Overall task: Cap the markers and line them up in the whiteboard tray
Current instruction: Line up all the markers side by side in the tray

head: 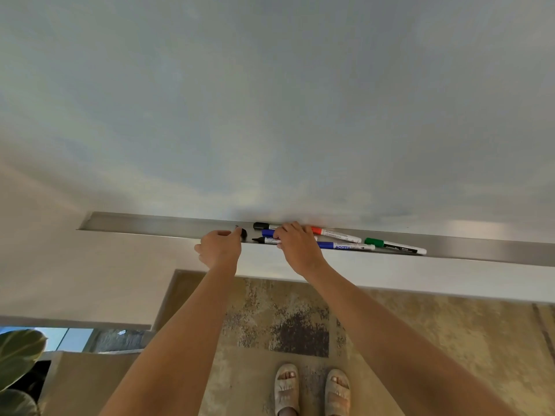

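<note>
A long metal tray [144,223] runs under the whiteboard [270,115]. Several markers lie in it: a black-capped one [264,226] at the back, a red-capped one [336,234], a blue one [345,246] and a green-capped one [393,246] at the right. An uncapped black marker [264,240] lies at the front with its bare tip pointing left. My left hand [220,247] pinches a black cap [242,232] just left of that tip. My right hand [295,244] grips the uncapped black marker's barrel, covering parts of the other markers.
The tray's left stretch holds nothing. Below are a patterned rug [300,325], my two sandalled feet [312,388] and a potted plant's leaves [18,355] at the lower left.
</note>
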